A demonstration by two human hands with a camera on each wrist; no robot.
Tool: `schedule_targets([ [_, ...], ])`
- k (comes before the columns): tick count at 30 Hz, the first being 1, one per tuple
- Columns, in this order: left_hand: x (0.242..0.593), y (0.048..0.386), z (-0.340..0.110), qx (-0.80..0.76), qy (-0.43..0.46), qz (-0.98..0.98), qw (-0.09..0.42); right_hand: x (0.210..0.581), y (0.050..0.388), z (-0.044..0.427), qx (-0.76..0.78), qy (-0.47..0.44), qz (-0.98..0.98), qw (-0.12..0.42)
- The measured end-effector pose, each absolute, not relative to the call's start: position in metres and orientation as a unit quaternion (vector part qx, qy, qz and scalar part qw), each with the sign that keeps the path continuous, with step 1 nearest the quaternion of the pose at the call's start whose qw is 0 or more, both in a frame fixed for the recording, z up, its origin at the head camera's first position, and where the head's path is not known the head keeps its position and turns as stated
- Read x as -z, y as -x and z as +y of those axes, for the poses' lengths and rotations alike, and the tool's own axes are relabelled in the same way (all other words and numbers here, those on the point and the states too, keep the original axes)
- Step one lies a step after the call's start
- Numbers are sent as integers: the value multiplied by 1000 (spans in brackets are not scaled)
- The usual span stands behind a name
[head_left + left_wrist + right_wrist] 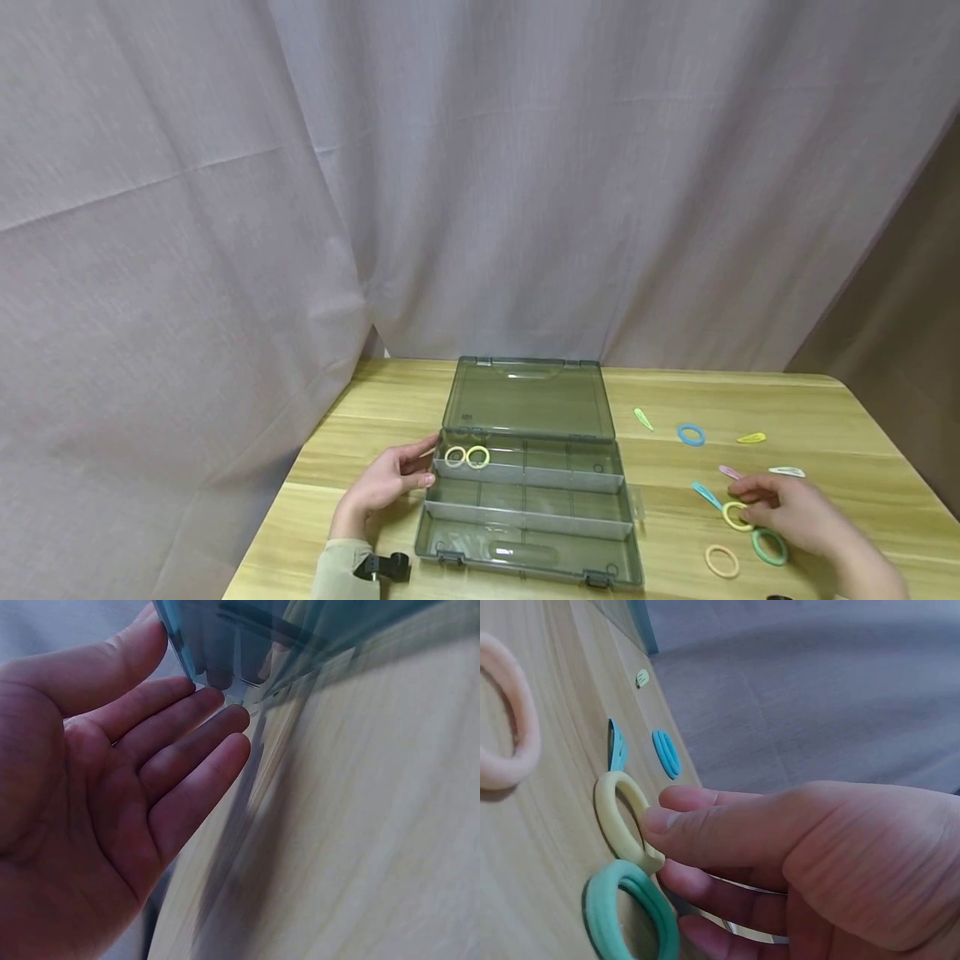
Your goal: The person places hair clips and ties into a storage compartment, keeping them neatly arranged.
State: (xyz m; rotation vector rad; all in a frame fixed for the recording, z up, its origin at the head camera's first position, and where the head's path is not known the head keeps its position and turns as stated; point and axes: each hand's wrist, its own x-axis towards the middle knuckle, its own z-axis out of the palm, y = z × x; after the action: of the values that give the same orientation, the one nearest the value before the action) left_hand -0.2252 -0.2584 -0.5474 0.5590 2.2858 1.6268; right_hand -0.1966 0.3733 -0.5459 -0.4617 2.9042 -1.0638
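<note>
A translucent dark-green storage box lies with its lid laid back. In its rear compartment sit a peach hair tie and a yellow hair tie. My left hand rests against the box's left side; the left wrist view shows its fingers nearly straight at the wall. On the right, my right hand pinches another yellow hair tie at its edge. Beside that lie a green hair tie and a blue hair clip.
Another peach hair tie lies nearer the front. Farther back are a blue hair tie, a lime clip, a yellow clip, a pink clip and a white clip. A grey curtain hangs behind the table.
</note>
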Motion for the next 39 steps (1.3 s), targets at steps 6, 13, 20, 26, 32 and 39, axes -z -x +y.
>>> schedule_targets([
  [6, 546, 225, -259, -566, -187, 791, 135, 546, 200, 366, 340, 137, 930, -5],
  [13, 545, 226, -258, -568, -186, 790, 137, 546, 199, 362, 327, 130, 936, -18],
  [20, 547, 227, -258, -566, -184, 792, 138, 542, 200, 362, 321, 122, 939, 7],
  [26, 548, 227, -257, -568, -181, 791, 140, 540, 199, 361, 324, 115, 939, 17],
  [32, 549, 225, -258, -565, -182, 793, 139, 546, 196, 361, 343, 115, 932, -1],
  [39, 548, 225, -257, -565, -190, 790, 141, 547, 195, 361, 354, 130, 926, -22],
])
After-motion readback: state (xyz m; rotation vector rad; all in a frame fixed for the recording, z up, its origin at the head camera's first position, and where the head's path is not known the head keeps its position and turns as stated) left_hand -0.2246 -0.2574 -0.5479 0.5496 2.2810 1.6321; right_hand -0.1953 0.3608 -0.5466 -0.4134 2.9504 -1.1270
